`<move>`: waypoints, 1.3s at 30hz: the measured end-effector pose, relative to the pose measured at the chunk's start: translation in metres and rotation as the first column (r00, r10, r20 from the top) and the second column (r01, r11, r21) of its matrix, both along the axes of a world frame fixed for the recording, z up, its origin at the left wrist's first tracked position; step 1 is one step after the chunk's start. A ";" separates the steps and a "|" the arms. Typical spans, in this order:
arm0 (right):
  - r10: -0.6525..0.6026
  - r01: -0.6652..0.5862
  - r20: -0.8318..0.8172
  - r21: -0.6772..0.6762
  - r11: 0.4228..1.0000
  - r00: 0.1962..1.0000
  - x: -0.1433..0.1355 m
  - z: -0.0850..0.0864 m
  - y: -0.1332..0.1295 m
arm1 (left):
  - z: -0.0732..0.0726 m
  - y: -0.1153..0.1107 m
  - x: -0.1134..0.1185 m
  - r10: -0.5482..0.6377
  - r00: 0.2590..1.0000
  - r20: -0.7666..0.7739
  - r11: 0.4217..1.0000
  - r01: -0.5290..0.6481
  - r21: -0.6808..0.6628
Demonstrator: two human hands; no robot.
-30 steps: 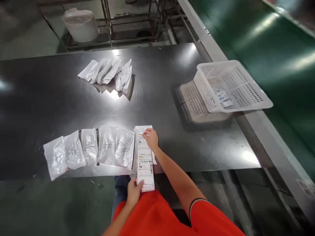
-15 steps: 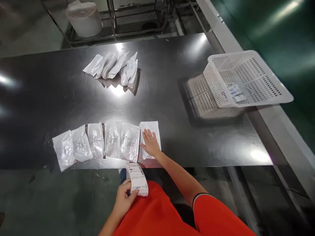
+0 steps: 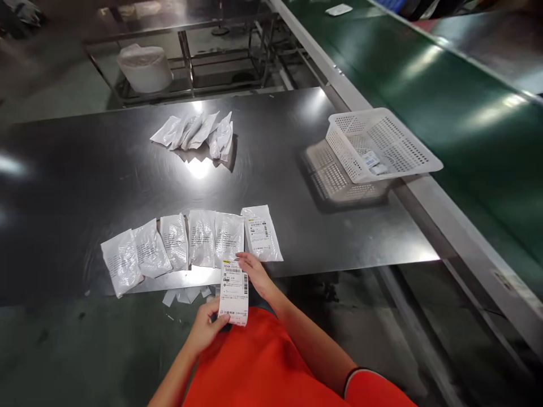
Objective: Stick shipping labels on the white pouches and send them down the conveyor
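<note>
One left hand (image 3: pixel 206 329) pinching white rectangular paper label (image 3: pixel 232 295) by grey metal desk (image 3: pixel 275 169); right hand (image 3: pixel 257 275) sitting at label's top corner, grip unclear. Going gently should be keeping label flat.

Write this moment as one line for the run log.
left hand: holds label strip | right hand: at strip's upper corner | front-row rightmost bag: labelled

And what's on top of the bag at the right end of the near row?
A printed label with a barcode lies on that bag. The surface beneath the label is covered, and the bag's contents can't be seen.
</note>
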State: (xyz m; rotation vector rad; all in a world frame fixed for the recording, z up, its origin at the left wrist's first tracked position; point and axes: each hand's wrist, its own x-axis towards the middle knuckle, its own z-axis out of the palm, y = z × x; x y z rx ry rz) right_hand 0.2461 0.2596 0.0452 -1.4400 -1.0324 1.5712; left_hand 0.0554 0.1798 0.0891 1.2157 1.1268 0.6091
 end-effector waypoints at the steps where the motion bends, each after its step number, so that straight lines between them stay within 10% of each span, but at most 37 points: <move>1: 0.000 0.000 -0.025 -0.004 1.000 1.000 -0.005 0.006 0.001 | -0.007 -0.003 -0.004 -0.012 1.000 0.009 0.999 0.012 -0.051; 5: -0.027 0.021 0.127 0.048 0.999 0.992 -0.023 0.021 -0.004 | -0.028 0.002 -0.017 0.160 0.986 -0.055 0.972 -0.167 -0.163; 12: -0.111 0.043 0.363 0.191 0.981 0.925 -0.048 0.008 -0.014 | -0.022 0.063 0.000 0.403 0.913 0.063 0.857 -0.353 -0.375; 22: -0.248 0.068 0.591 0.310 0.948 0.768 -0.042 -0.062 0.121 | -0.088 0.020 -0.008 0.486 0.868 -0.102 0.700 -0.457 -0.549; 31: -0.157 -0.199 0.897 0.258 0.946 0.414 -0.075 -0.076 0.092 | -0.076 -0.041 -0.033 0.324 0.945 -0.051 0.829 -0.309 -0.465; 39: 0.050 -0.524 0.954 0.118 0.844 0.296 -0.071 -0.091 0.081 | -0.044 -0.052 -0.059 0.190 0.968 -0.163 0.946 -0.225 -0.232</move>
